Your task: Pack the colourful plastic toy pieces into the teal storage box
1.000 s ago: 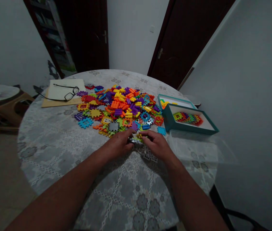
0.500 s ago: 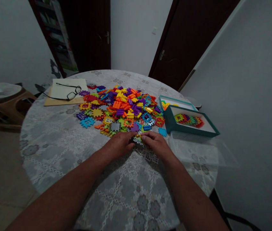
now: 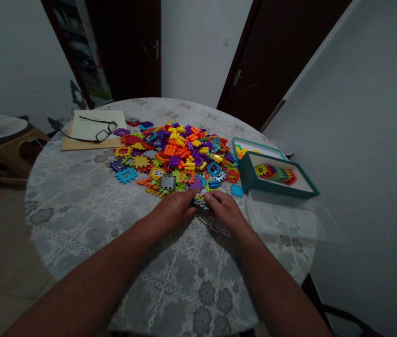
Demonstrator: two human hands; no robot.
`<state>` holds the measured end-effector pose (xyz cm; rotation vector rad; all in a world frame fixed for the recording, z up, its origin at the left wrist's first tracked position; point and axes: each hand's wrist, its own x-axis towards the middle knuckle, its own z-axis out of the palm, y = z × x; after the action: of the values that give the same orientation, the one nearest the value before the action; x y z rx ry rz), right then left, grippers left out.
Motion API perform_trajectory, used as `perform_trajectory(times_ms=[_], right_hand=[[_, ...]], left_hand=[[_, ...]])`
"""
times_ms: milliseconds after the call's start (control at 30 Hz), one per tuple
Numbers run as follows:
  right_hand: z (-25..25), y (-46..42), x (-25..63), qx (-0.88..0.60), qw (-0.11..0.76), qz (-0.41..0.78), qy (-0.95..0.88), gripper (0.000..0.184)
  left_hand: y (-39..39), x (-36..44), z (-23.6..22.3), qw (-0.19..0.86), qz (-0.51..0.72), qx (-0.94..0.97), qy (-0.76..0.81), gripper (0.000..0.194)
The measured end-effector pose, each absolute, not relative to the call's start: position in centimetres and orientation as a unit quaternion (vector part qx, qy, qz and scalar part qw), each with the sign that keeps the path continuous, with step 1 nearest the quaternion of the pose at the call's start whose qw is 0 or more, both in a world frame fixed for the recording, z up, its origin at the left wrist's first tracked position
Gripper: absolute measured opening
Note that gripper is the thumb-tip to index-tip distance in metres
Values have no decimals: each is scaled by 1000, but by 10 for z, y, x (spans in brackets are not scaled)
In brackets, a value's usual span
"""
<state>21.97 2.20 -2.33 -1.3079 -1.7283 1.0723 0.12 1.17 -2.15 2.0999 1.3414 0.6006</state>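
My left hand and my right hand meet at the near edge of a heap of building pieces. Between them they grip a small group of notched plastic building tiles, grey with some yellow; the fingers partly hide it. Under and beside the right hand lie thin white window-frame pieces. Just beyond the left hand is a grey square tile. A purple tile and a blue ribbed piece lie just past the fingertips.
The colourful heap spreads over the round table. At right stand a green-edged box holding a row of tiles, its lid-like tray and a clear plastic cover. Eyeglasses rest on paper at far left.
The view has shifted slightly. Both hands stay together on the tiles, with the right fingers drawn back a little and more of the grey tile showing.
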Motion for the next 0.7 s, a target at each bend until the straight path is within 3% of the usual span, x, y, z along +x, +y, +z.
perform_trajectory(times_ms=[167,267,700], right_hand=[[-14,17,230,-474,314,368,-735,27],[-13,14,230,-472,290,335,-762,32],[-18,12,214,-469,304,242,-793,37]], left_hand=[[13,1,-23,262,236,795,493,53],[15,1,-26,244,238,801,492,50],[21,-2,-41,222,314,806,450,50]])
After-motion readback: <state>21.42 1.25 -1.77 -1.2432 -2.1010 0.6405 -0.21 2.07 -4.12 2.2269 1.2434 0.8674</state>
